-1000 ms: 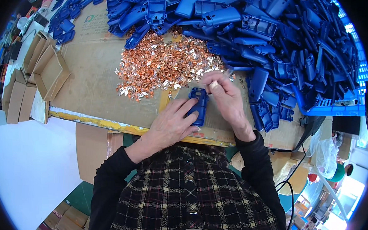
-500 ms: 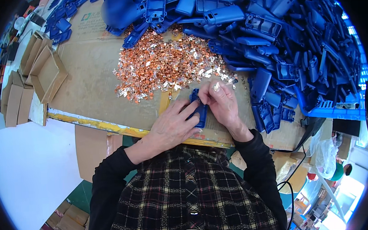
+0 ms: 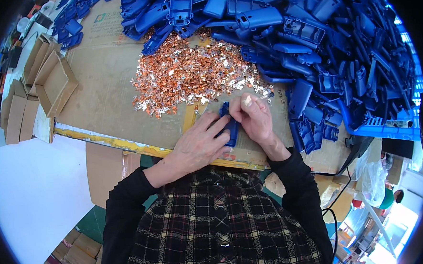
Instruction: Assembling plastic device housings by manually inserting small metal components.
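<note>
On the cardboard-covered table before me lies a blue plastic housing (image 3: 232, 136), partly covered by my fingers. My left hand (image 3: 200, 140) rests over it from the left, its fingers bent and gripping it against the table. My right hand (image 3: 255, 118) is closed just above the housing's right side, thumb against the bent fingers. Out of the right fist, toward the upper right, sticks the dark end of a slim tool (image 3: 270, 95); its kind I cannot make out. Just beyond my hands spreads a heap of small copper and silver metal pieces (image 3: 189, 76).
Blue plastic housings (image 3: 306, 31) pile up across the far side and right, reaching a blue crate (image 3: 388, 128). Open cardboard boxes (image 3: 53, 85) stand at the table's left edge. A black cable (image 3: 334, 216) hangs at the right. Farther right, a person in green (image 3: 388, 198) is visible.
The right hand has turned slightly, and more of the slim tool's end shows. A blurred blue shape at the far left of the pile is gone. The left hand stays on the housing.
</note>
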Action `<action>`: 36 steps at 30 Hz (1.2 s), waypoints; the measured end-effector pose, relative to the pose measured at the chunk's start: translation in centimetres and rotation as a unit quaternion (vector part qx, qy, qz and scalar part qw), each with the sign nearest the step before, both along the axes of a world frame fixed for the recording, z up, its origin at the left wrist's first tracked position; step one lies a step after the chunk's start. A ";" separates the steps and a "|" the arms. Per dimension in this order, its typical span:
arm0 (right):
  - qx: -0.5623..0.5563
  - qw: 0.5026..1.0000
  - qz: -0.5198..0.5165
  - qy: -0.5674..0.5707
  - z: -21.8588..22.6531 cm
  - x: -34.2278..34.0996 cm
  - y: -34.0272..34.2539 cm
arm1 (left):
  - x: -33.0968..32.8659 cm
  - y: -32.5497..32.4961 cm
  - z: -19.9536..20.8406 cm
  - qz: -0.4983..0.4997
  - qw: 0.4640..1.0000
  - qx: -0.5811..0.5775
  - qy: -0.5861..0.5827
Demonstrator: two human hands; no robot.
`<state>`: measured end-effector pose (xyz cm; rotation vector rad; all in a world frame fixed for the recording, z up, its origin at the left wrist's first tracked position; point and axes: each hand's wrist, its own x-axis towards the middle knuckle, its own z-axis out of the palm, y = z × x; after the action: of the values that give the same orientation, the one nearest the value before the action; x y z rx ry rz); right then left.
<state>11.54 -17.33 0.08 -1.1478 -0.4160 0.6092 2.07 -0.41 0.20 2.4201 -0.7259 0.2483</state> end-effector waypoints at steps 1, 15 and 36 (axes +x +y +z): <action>0.004 1.000 -0.024 -0.005 0.1 0.0 0.3 | 0.0 0.0 -0.1 0.000 1.000 0.001 -0.001; -0.131 0.974 0.077 -0.166 0.5 -0.8 -0.2 | 0.0 0.0 0.0 0.005 1.000 -0.018 0.020; -0.099 0.986 0.041 -0.124 0.5 -0.5 0.6 | -0.1 0.1 -0.5 0.003 1.000 -0.011 0.002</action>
<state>11.02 -16.74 0.57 -1.4099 -0.6287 0.5911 1.99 -0.32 -0.33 2.4010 -0.7102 0.2524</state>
